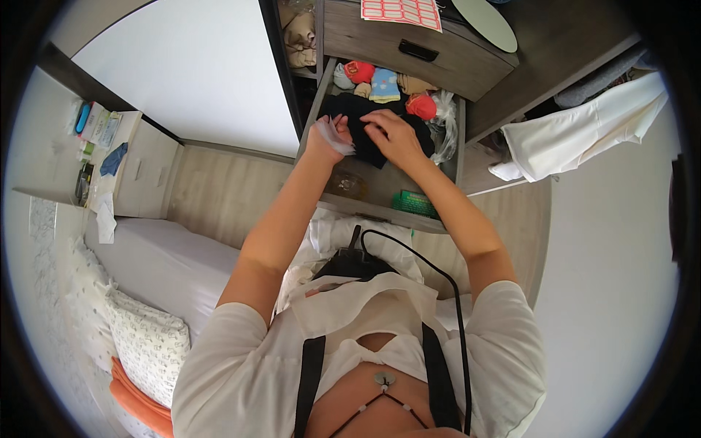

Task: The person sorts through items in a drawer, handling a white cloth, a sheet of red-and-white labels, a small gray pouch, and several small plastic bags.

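An open drawer (447, 221) in front of me holds a black cloth garment (349, 107), which lies spread over its middle. My left hand (332, 137) is over the garment's left part, fingers curled, with a thin translucent whitish piece (334, 136) at its palm. Across from it, my right hand (395, 139) rests on the same garment, fingers bent and seeming to pinch the fabric. Behind the hands are red bundles (421, 106), a light blue and yellow sock-like piece (385, 85) and a beige folded cloth (415, 85).
A clear plastic bag (445, 131) lines the drawer's right side; a green box (414, 203) sits near its front. Above juts a closed drawer (409, 45). White cloth (584, 135) hangs at right. A bed (171, 244) and a cabinet (150, 164) stand left. A black cable (445, 274) crosses my front.
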Motion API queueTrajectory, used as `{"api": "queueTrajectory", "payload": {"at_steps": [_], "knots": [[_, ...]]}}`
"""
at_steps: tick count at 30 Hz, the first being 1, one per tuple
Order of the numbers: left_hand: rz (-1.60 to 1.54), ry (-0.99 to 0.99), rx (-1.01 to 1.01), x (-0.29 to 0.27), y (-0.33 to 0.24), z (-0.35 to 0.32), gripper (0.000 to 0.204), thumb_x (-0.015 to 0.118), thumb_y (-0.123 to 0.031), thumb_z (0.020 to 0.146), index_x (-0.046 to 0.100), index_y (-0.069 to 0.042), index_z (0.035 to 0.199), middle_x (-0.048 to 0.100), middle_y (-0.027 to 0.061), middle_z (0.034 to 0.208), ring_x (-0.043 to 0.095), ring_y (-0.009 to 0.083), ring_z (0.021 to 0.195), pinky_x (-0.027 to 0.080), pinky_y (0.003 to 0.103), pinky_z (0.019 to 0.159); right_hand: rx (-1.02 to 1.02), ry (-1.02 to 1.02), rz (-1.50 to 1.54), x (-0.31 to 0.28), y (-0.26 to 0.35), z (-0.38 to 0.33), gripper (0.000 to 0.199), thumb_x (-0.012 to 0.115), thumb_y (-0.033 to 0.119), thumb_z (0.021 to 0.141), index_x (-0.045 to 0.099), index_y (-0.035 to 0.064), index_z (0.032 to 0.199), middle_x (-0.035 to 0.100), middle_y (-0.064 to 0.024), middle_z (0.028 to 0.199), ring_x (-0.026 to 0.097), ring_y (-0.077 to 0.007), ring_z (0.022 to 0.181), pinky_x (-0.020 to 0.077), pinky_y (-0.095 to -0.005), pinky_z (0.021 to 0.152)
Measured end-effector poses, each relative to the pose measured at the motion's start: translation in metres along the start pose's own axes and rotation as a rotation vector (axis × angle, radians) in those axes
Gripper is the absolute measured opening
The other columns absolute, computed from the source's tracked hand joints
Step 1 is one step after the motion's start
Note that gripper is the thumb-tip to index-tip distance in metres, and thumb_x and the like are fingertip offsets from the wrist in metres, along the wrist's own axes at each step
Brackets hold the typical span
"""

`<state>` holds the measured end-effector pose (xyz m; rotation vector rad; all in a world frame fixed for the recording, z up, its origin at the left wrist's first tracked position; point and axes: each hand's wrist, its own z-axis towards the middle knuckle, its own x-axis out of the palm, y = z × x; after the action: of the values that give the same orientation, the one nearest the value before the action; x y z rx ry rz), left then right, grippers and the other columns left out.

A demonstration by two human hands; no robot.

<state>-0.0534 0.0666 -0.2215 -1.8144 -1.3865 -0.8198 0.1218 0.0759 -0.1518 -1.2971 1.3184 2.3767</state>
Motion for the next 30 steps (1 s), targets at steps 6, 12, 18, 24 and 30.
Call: {"api": "queueTrajectory", "payload": {"at_steps": [6,12,18,24,30], "knots": [[0.03,0.014,-0.003,-0.008,0.004,0.013,0.027,0.039,-0.028,0.091,0.05,-0.004,0.093,0.058,0.0067,0.081,0.057,0.0182,0.06,0.047,0.027,0.053,-0.175,-0.09,-0.031,0.0,0.055,-0.018,0.045,0.07,0.022,0.069,0.051,0.0097,0.108,0.051,-0.0087,0.104,0.055,-0.0233,0.083,0.0464,-0.0312,0.074],[0.055,0.01,0.095,-0.003,0.01,0.005,0.023,0.044,-0.029,0.09,0.054,-0.009,0.092,0.058,0.0072,0.083,0.056,0.0188,0.065,0.046,0.034,0.056,-0.141,-0.136,0.002,0.0,0.063,-0.018,0.031,0.067,0.02,0.071,0.055,0.0092,0.097,0.054,-0.0059,0.081,0.054,-0.0204,0.072,0.0456,-0.03,0.065],[0.085,0.076,0.241,0.029,0.022,-0.027,0.032,0.034,-0.033,0.093,0.048,-0.006,0.1,0.044,0.0077,0.097,0.048,0.0247,0.091,0.042,0.041,0.078,-0.022,-0.267,0.043,-0.001,0.065,-0.021,0.024,0.061,0.015,0.074,0.055,0.0061,0.096,0.058,-0.0106,0.085,0.058,-0.0247,0.076,0.0464,-0.0316,0.066],[0.149,0.044,0.179,0.055,0.038,-0.065,0.025,0.033,-0.028,0.094,0.046,-0.007,0.098,0.049,0.0075,0.095,0.05,0.0249,0.089,0.042,0.041,0.08,0.043,-0.405,0.054,0.001,0.062,-0.024,0.024,0.058,0.018,0.077,0.053,0.0056,0.097,0.058,-0.0153,0.091,0.057,-0.0338,0.081,0.0456,-0.0389,0.067],[0.208,0.04,0.237,0.054,0.043,-0.055,0.016,0.039,-0.021,0.091,0.047,-0.008,0.094,0.049,0.0069,0.089,0.051,0.0225,0.084,0.044,0.039,0.075,0.027,-0.394,0.191,0.0,0.062,-0.024,0.024,0.057,0.018,0.079,0.052,0.0038,0.099,0.058,-0.0164,0.09,0.058,-0.0335,0.081,0.0459,-0.0351,0.067]]}}
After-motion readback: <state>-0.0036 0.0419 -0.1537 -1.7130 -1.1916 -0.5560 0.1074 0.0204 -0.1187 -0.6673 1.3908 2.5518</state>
